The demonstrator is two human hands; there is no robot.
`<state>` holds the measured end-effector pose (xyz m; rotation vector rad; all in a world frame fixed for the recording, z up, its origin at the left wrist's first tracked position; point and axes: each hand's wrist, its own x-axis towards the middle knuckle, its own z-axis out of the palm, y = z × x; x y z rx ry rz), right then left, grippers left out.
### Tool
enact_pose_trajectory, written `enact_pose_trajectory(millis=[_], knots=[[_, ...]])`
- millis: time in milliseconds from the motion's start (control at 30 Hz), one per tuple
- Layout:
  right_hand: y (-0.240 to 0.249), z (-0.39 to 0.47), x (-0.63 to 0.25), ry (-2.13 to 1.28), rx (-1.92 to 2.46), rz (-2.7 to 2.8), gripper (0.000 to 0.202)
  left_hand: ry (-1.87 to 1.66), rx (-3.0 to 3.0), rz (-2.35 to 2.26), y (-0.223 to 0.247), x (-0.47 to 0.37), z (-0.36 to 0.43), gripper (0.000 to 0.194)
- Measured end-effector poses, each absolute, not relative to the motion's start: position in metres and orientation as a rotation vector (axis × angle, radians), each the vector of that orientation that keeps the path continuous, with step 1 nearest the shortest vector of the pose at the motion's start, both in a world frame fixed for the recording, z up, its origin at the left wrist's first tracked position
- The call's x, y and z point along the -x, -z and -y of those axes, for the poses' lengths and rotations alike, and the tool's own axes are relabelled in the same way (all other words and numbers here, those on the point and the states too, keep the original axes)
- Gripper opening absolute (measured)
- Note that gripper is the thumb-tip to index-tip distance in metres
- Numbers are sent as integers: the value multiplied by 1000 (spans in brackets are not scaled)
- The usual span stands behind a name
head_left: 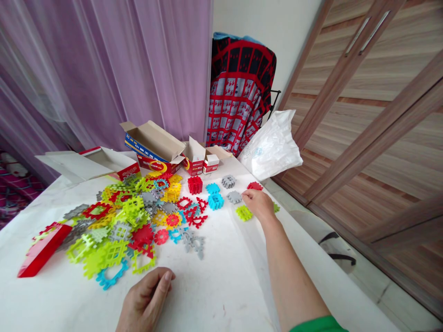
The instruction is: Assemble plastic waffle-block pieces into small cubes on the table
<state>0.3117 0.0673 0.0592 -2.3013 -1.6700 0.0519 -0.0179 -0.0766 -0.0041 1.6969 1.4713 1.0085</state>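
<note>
Printing on the blue carton [138, 146] is too small to read, and the crinkled white plastic bag [272, 150] bears a faint blue mark. Your right fingertips pinch together by a flat, tooth-edged grey piece [234, 197] near the table's right edge; whether they grip it, I cannot tell. Your left hand [148, 297] curls closed beside the heaped, notched plastic shapes [119, 230].

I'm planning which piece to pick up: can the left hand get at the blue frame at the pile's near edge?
Probably yes: the left hand is just beside the blue frame, and nothing appears to stand between them. The frame's outer side seems uncovered.
</note>
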Motion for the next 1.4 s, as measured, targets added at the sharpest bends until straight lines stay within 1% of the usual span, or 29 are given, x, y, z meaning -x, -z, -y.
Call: enact_pose_trajectory(millis=[67, 233, 400, 600, 700, 867, 1000, 1133, 1300, 1400], knots=[[-59, -66, -311, -71, 2284, 1767, 26, -1005, -1692, -1481, 3, 18, 76, 47], [-57, -63, -300, -159, 2163, 1975, 33, -1018, -1645, -1476, 4, 17, 77, 45], [-68, -54, -277, -195, 1934, 2033, 26, -1076, -1530, -1460, 4, 13, 77, 47], [-64, -37, -221, -264, 1649, 2178, 24, -1216, -1266, -1443, 2, 12, 72, 57], [-55, -34, -182, -292, 1502, 2285, 25, -1314, -1162, -1445, 1, 13, 69, 57], [-47, -46, -117, -207, 1358, 2397, 26, -1463, -1064, -1446, 0, 16, 65, 56], [-44, -64, -82, -122, 1354, 2457, 33, -1514, -979, -1442, 1, 19, 62, 58], [-40, -80, -68, -72, 1402, 2543, 38, -1539, -917, -1447, 0, 21, 59, 62], [-37, -87, -64, -6, 1346, 2609, 31, -1527, -913, -1420, -3, 20, 58, 64], [-35, -84, -66, 14, 1309, 2559, 37, -1524, -926, -1415, -3, 20, 58, 62]])
